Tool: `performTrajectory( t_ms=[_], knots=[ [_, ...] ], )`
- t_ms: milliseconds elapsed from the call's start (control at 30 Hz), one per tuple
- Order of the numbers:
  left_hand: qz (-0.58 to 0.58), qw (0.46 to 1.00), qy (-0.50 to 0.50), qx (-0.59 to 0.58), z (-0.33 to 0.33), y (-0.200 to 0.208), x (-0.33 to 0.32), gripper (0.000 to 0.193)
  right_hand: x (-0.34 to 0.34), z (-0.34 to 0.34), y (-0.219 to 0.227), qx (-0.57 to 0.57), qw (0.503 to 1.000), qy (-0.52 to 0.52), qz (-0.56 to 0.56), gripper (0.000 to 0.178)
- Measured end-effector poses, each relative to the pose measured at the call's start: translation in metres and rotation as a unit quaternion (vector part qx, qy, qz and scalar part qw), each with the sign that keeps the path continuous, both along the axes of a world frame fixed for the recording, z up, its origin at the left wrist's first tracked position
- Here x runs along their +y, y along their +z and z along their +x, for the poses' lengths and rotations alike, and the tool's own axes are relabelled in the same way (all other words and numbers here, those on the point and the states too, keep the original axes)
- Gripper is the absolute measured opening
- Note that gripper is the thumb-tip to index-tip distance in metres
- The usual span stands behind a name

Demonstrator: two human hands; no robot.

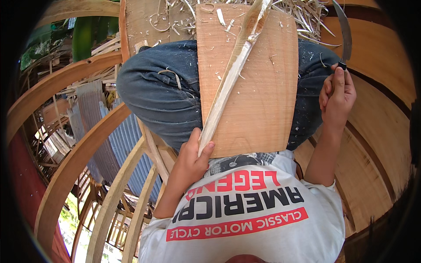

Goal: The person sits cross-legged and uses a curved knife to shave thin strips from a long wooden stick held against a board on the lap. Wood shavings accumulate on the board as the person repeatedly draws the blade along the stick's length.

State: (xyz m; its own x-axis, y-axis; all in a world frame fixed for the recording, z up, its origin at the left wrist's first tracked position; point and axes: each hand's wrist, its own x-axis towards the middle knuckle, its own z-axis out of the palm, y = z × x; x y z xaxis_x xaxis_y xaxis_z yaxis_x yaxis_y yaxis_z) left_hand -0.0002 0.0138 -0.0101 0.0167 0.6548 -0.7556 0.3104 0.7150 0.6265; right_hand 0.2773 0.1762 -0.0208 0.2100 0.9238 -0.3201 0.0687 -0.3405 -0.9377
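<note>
So, left hand (191,158) at 7 o'clock: fingers closed round the near end of a pale, rough-shaved wooden stick (228,92) — runs 7 to 1 o'clock over a smooth, flat board (263,105) on creased jeans (153,96). Right hand (339,94) at 2 o'clock: fingers wrapped round a knife (347,39), handle hidden — thin curved metal blade toward 12. Curly shavings (306,21) at 1 o'clock.

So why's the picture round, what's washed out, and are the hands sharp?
Head view: a fisheye lens leaves the corners black and bends edges, though the wooden beam may be curved itself; head view, lower left: background burns nearly white; head view: left hand and right hand look fairly sharp.
</note>
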Motion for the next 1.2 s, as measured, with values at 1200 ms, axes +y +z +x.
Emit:
performTrajectory(
  t_ms=[1200],
  knots=[
    [0.061,0.996,-0.030,0.056,0.006,-0.003,0.000,0.027,-0.021,-0.031,0.001,0.137,0.856,0.386,-0.314,0.021]
  ],
)
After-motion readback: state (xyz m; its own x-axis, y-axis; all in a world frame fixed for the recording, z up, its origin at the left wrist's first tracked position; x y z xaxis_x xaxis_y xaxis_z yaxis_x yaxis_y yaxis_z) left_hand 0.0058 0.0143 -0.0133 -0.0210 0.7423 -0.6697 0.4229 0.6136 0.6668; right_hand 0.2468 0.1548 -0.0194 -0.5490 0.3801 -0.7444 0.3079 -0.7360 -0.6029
